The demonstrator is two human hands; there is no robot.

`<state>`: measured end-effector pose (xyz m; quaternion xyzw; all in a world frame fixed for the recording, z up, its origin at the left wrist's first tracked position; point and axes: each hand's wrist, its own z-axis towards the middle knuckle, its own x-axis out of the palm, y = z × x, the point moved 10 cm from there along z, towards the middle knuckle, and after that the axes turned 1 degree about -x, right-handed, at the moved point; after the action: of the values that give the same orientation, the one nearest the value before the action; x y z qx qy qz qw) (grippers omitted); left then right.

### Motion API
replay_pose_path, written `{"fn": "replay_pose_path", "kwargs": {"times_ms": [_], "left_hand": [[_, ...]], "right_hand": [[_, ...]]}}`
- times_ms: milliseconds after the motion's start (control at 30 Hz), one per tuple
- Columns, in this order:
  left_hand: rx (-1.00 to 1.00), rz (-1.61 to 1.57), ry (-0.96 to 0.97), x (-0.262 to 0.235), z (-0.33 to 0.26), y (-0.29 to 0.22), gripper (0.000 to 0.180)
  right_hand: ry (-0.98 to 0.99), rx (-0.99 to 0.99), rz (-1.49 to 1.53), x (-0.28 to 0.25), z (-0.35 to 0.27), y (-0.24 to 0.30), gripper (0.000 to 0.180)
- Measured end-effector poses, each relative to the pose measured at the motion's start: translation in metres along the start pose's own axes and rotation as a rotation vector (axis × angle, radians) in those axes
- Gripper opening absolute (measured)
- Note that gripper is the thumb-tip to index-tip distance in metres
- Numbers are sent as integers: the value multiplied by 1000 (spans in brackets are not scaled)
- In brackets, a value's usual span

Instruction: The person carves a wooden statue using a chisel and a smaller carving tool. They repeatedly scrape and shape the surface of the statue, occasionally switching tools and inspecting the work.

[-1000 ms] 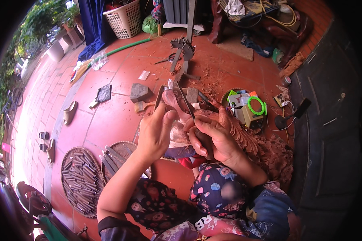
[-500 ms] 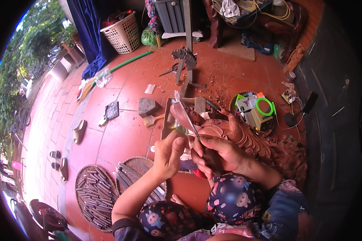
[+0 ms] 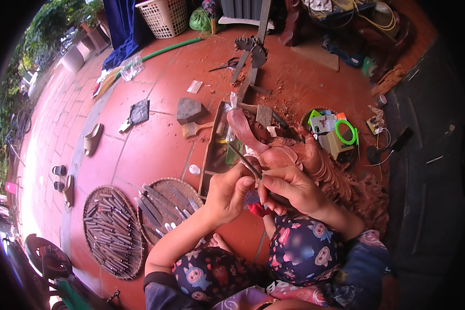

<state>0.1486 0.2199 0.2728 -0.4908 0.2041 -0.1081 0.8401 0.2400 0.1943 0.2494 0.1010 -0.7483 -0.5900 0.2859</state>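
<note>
Right hand (image 3: 297, 190) around half-hidden tool (image 3: 248, 164)

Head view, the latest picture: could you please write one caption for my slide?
Right hand holding a slender tool, left hand close by, near a reddish carved figure.

The slim tool (image 3: 245, 159) is partly hidden, the white basket (image 3: 164, 19) cropped above.

Metal tool (image 3: 247, 162), matt wooden carving (image 3: 318, 168)
</note>
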Motion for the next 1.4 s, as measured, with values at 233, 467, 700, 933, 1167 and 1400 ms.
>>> {"fn": "replay_pose_path", "kwargs": {"times_ms": [233, 467, 700, 933, 1167, 1400], "left_hand": [[19, -164, -8, 2, -3, 2, 42], [24, -122, 9, 7, -2, -1, 45], [49, 4, 45, 2, -4, -11, 40], [11, -5, 67, 4, -6, -10, 45], [54, 15, 86, 6, -8, -7, 48], [26, 13, 86, 7, -9, -5, 48]], "right_hand": [[-107, -142, -320, -3, -8, 20, 34], [-158, -187, -490, -5, -13, 28, 28], [-176, -295, -604, 2, -16, 37, 23], [-171, -272, -669, 2, -18, 35, 21], [-179, -279, -745, 2, -20, 37, 22], [-211, -329, -785, 3, -24, 40, 21]]}}
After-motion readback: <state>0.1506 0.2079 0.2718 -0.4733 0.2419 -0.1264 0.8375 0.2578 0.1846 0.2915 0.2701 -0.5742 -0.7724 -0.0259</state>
